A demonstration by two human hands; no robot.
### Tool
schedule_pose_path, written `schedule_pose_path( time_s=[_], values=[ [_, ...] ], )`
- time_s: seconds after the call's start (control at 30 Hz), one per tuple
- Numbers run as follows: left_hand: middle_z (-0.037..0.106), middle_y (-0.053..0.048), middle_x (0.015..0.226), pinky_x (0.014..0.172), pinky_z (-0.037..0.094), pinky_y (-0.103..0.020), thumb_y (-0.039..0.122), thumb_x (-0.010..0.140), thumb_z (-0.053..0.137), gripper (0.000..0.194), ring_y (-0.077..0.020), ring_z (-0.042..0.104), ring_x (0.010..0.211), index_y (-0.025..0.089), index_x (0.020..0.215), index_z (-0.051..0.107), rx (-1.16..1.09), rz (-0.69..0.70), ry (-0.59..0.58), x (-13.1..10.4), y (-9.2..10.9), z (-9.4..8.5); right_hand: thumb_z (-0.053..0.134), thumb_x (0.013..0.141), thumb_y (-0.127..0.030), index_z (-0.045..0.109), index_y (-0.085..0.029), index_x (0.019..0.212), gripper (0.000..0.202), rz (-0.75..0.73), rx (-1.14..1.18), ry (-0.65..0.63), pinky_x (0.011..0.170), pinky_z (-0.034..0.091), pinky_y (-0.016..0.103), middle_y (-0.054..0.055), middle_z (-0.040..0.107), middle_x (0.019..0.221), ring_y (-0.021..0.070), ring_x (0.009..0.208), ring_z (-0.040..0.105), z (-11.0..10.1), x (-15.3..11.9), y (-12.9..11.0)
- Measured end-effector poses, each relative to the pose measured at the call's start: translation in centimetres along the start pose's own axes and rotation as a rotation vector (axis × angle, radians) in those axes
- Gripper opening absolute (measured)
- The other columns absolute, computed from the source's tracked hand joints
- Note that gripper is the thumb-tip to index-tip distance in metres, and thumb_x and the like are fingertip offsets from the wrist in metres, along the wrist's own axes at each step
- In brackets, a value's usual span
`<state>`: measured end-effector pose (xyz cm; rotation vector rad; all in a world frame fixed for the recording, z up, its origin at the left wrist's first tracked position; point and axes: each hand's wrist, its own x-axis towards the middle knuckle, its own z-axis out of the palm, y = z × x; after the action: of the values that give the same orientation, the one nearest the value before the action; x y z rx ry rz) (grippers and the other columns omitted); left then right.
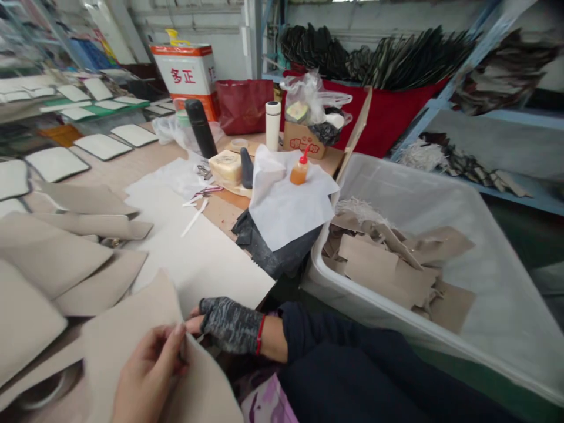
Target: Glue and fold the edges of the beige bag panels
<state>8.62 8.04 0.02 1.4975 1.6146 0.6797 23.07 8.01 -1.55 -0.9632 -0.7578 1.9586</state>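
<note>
A beige, leather-like piece (127, 320) with a curved edge lies at the front of the table. My left hand (152, 367), bare, pinches this piece near its right edge between thumb and fingers. My right hand (231, 323), in a grey fingerless knit glove with a red band at the wrist, meets it there, fingers curled at the same edge. A small pale glint shows under the right fingers; I cannot make out what it is. More beige pieces (48, 252) are spread in an overlapping pile to the left.
A white sheet (211, 258) covers the table ahead. Beyond it stand a glue bottle (299, 171) with red nozzle, a yellowish block (226, 168), a black bottle (200, 128) and a white flask (272, 126). On the right, a translucent bin (383, 308) holds beige scraps (388, 267).
</note>
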Motion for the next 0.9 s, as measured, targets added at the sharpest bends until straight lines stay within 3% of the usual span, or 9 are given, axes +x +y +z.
schedule_pose_path(
  time_s=[0.13, 0.3, 0.47, 0.63, 0.77, 0.9],
  values=[
    [0.047, 0.006, 0.046, 0.043, 0.040, -0.021, 0.051, 0.072, 0.056, 0.034, -0.0110, 0.047, 0.042, 0.019, 0.064, 0.046, -0.091, -0.020, -0.016, -1.4, 0.6, 0.7, 0.061, 0.068, -0.035, 0.054, -0.017, 0.070, 0.019, -0.026, 0.013, -0.017, 0.052, 0.036, 0.022, -0.005, 0.051, 0.059, 0.0082, 0.051, 0.046, 0.3, -0.7, 0.5],
    [0.042, 0.009, 0.046, 0.038, 0.036, -0.019, 0.040, 0.074, 0.055, 0.026, -0.0088, 0.043, 0.037, 0.021, 0.067, 0.040, -0.155, -0.076, -0.007, -2.0, -0.2, 0.9, 0.051, 0.068, -0.028, 0.050, -0.018, 0.060, 0.013, -0.159, -0.438, 0.132, 0.051, 0.034, 0.025, -0.003, 0.047, 0.054, 0.0109, 0.053, 0.042, 0.5, -0.2, 1.3],
    [0.042, 0.008, 0.050, 0.037, 0.039, -0.020, 0.033, 0.075, 0.050, 0.018, -0.0090, 0.045, 0.038, 0.021, 0.066, 0.040, -0.179, -0.081, 0.032, -2.6, 0.0, 0.5, 0.048, 0.066, -0.028, 0.047, -0.021, 0.059, 0.010, -0.236, -0.577, 0.209, 0.054, 0.035, 0.028, -0.002, 0.047, 0.055, 0.0134, 0.055, 0.043, 1.4, -0.3, 1.6],
    [0.044, 0.007, 0.047, 0.038, 0.038, -0.020, 0.031, 0.074, 0.049, 0.017, -0.0093, 0.046, 0.038, 0.020, 0.063, 0.040, -0.203, -0.067, 0.057, -3.0, 0.5, 0.4, 0.047, 0.065, -0.032, 0.047, -0.021, 0.060, 0.012, -0.243, -0.541, 0.201, 0.054, 0.037, 0.028, -0.001, 0.049, 0.058, 0.0135, 0.054, 0.044, 1.5, -0.5, 1.2],
    [0.046, 0.007, 0.047, 0.045, 0.040, -0.020, 0.031, 0.075, 0.048, 0.018, -0.0095, 0.048, 0.042, 0.020, 0.063, 0.040, -0.257, -0.033, 0.154, -3.3, 1.1, -0.9, 0.052, 0.064, -0.039, 0.050, -0.019, 0.063, 0.020, -0.155, -0.411, 0.204, 0.053, 0.040, 0.028, -0.001, 0.052, 0.058, 0.0138, 0.054, 0.048, 0.4, -0.2, 0.9],
    [0.047, 0.005, 0.051, 0.048, 0.039, -0.020, 0.029, 0.075, 0.051, 0.017, -0.0098, 0.048, 0.048, 0.019, 0.062, 0.044, -0.144, 0.041, 0.218, -3.6, 1.6, -1.9, 0.051, 0.066, -0.041, 0.053, -0.018, 0.068, 0.023, -0.136, -0.365, 0.187, 0.054, 0.044, 0.029, 0.001, 0.057, 0.063, 0.0156, 0.057, 0.054, 0.2, -0.5, 0.1]
  ],
)
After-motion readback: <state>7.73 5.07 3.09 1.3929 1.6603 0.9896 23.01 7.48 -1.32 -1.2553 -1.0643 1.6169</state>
